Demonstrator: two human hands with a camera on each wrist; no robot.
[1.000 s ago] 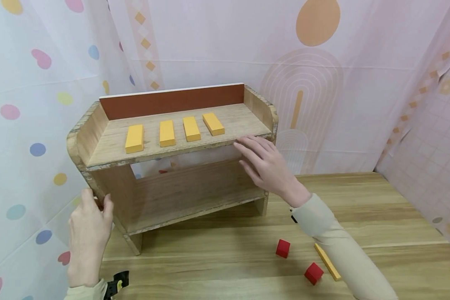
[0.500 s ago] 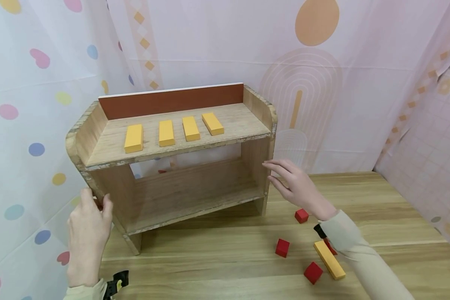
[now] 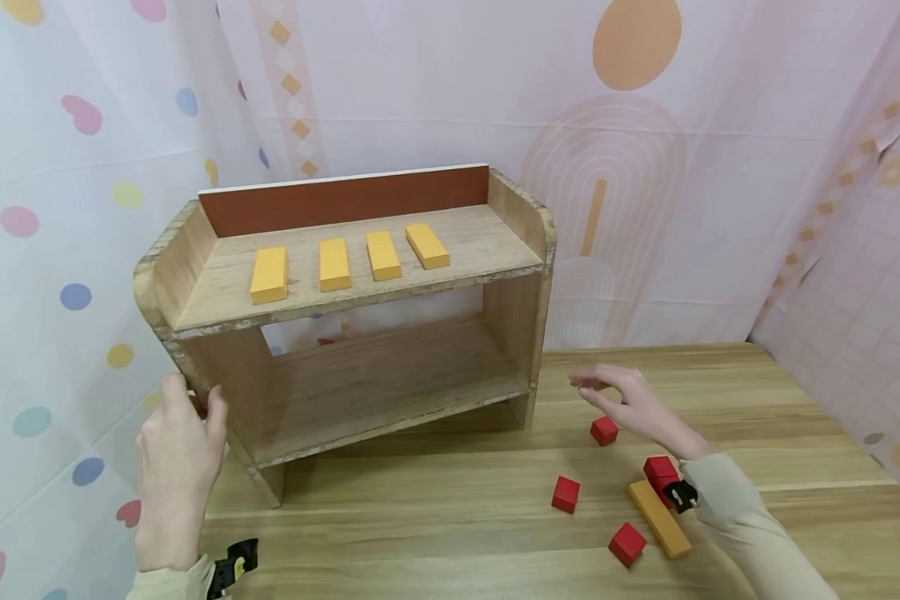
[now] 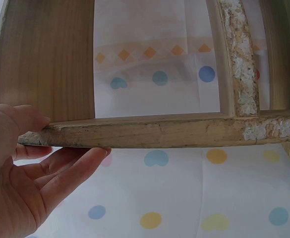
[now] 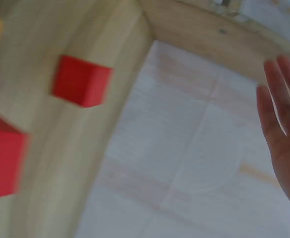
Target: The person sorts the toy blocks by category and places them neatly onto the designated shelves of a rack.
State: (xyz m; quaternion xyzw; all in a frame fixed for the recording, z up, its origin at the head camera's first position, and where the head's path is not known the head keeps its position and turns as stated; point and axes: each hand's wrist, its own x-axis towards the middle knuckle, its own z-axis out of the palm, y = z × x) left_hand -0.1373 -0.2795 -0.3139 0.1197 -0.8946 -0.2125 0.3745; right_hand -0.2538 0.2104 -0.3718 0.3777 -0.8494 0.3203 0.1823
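Note:
A two-tier wooden shelf (image 3: 390, 379) stands on the wood-grain floor, and my left hand (image 3: 180, 475) grips the edge of its left side panel. In the left wrist view that panel (image 4: 159, 133) runs between the thumb and the fingers. On the top board lie several yellow blocks (image 3: 334, 265) in a row. My right hand (image 3: 633, 404) is in the air right of the shelf, fingers extended and holding nothing. Near it is a red cube (image 3: 604, 430). The right wrist view shows straight fingers (image 5: 278, 106) and the red cube (image 5: 83, 81) apart from them.
More red cubes (image 3: 566, 494) lie on the floor (image 3: 420, 542) at the front right. One red cube (image 3: 627, 544) is beside a loose yellow block (image 3: 658, 521). Printed curtains (image 3: 420, 83) hang behind the shelf and at both sides.
My right hand has moved from the shelf's top front edge down and right, away from the shelf, uncovering red cubes and the loose yellow block. The left hand stays on the side panel.

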